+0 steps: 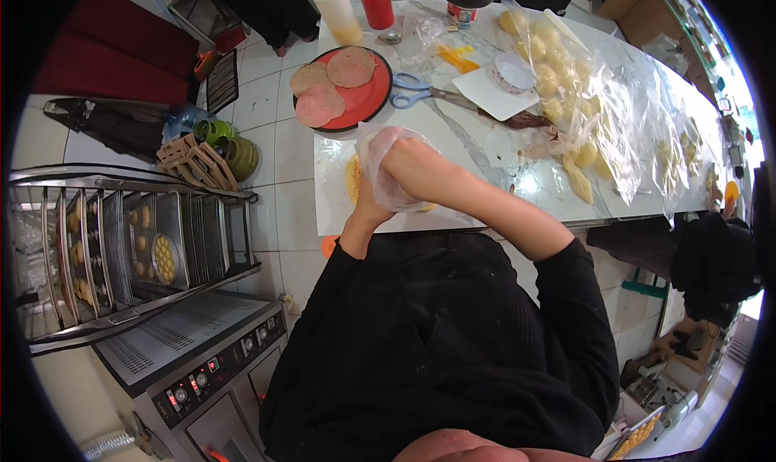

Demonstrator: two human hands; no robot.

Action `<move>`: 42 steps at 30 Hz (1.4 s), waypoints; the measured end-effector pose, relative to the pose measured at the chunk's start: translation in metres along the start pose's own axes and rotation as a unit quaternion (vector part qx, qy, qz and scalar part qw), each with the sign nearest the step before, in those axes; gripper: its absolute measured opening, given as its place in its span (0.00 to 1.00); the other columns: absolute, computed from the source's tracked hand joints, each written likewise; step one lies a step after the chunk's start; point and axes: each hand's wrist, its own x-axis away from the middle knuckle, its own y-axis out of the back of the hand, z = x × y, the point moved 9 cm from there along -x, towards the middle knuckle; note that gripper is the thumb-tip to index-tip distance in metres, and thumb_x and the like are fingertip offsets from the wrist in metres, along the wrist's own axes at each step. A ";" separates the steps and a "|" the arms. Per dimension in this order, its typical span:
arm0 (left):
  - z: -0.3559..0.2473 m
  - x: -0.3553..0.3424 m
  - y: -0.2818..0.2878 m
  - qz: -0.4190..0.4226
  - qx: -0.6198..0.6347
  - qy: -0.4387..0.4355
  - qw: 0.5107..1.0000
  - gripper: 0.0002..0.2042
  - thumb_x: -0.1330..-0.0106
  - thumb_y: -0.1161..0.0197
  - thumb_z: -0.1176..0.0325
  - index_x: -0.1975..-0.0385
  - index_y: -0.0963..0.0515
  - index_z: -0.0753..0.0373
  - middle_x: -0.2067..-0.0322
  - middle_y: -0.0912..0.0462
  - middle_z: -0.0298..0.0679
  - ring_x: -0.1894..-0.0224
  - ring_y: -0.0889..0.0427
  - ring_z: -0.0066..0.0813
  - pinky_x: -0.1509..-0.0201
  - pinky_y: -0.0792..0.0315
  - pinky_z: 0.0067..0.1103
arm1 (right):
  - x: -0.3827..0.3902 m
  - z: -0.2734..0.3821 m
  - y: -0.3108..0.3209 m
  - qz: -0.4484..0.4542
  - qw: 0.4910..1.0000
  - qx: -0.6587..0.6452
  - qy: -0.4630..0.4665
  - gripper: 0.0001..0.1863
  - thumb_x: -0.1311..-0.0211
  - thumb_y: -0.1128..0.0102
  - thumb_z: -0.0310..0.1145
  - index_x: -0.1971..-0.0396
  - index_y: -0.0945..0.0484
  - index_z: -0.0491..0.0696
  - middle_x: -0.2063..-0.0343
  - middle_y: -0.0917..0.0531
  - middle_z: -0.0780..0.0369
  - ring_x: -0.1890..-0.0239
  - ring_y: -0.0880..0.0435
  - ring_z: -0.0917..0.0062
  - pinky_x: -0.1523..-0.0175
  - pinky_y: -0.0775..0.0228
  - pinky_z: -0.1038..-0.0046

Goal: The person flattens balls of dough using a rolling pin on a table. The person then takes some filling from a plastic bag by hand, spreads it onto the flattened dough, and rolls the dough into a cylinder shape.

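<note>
At the table's near left corner, both my hands are at a clear plastic bag (377, 159). My right hand (398, 151) reaches into it from above, wrist bent, its fingers hidden by the hand and the film. My left hand (370, 206) closes round the bag's near left side, its fingers mostly covered. Left of the bag, a golden-yellow piece of bread (353, 179) peeks out, partly hidden. Just beyond my hands stands a red round plate (361, 102) with three slices of pink sliced meat (351, 67). Blue-handled scissors (420, 92) lie to its right.
On the white marbled table (477, 151) are a squeeze bottle (338, 13), a red bottle (374, 1), a white square dish (489, 94) and a large clear bag of round buns (558, 66). A tray rack (145, 248) and an oven (202, 357) stand at left.
</note>
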 end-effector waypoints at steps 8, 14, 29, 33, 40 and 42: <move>0.011 0.005 -0.014 0.052 -0.013 0.056 0.997 0.43 0.67 0.23 0.65 0.45 0.38 0.61 0.49 0.31 0.42 0.45 0.32 0.37 0.42 0.39 0.30 | 0.005 -0.019 -0.048 0.083 0.992 -0.093 0.019 0.16 0.64 0.42 0.23 0.68 0.26 0.40 0.68 0.22 0.50 0.63 0.22 0.58 0.59 0.30 0.66; 0.025 0.010 -0.024 0.088 0.037 0.106 0.990 0.43 0.66 0.24 0.68 0.44 0.38 0.61 0.52 0.28 0.42 0.45 0.32 0.35 0.45 0.35 0.28 | 0.007 -0.007 -0.023 0.010 0.995 -0.076 0.067 0.09 0.68 0.41 0.22 0.79 0.23 0.42 0.77 0.19 0.53 0.69 0.19 0.62 0.63 0.28 0.68; 0.024 0.033 0.064 -0.119 0.188 0.100 0.970 0.51 0.63 0.28 0.81 0.37 0.54 0.55 0.51 0.35 0.42 0.58 0.28 0.29 0.61 0.27 0.20 | 0.058 -0.073 -0.062 0.061 0.953 -0.238 -0.178 0.08 0.59 0.42 0.23 0.76 0.18 0.43 0.79 0.18 0.54 0.75 0.18 0.67 0.64 0.26 0.71; 0.022 0.034 0.069 -0.124 0.210 0.109 0.964 0.52 0.64 0.28 0.82 0.37 0.54 0.54 0.51 0.36 0.42 0.59 0.28 0.28 0.59 0.27 0.21 | 0.061 -0.078 -0.088 0.031 0.958 -0.199 -0.202 0.08 0.60 0.45 0.22 0.78 0.19 0.44 0.78 0.19 0.55 0.73 0.19 0.63 0.64 0.27 0.68; 0.025 0.018 0.056 -0.082 0.189 0.091 0.974 0.52 0.61 0.28 0.79 0.36 0.57 0.52 0.49 0.36 0.44 0.57 0.26 0.33 0.55 0.26 0.25 | 0.063 -0.087 -0.082 -0.014 0.952 -0.196 -0.236 0.05 0.56 0.43 0.28 0.79 0.19 0.45 0.77 0.19 0.53 0.72 0.20 0.60 0.64 0.27 0.65; 0.027 0.013 0.049 -0.086 0.241 0.096 0.962 0.46 0.60 0.28 0.78 0.39 0.50 0.56 0.52 0.33 0.41 0.56 0.26 0.31 0.51 0.28 0.26 | 0.059 -0.088 -0.072 0.009 0.948 -0.190 -0.257 0.09 0.53 0.41 0.34 0.74 0.20 0.45 0.74 0.18 0.55 0.71 0.19 0.63 0.64 0.27 0.66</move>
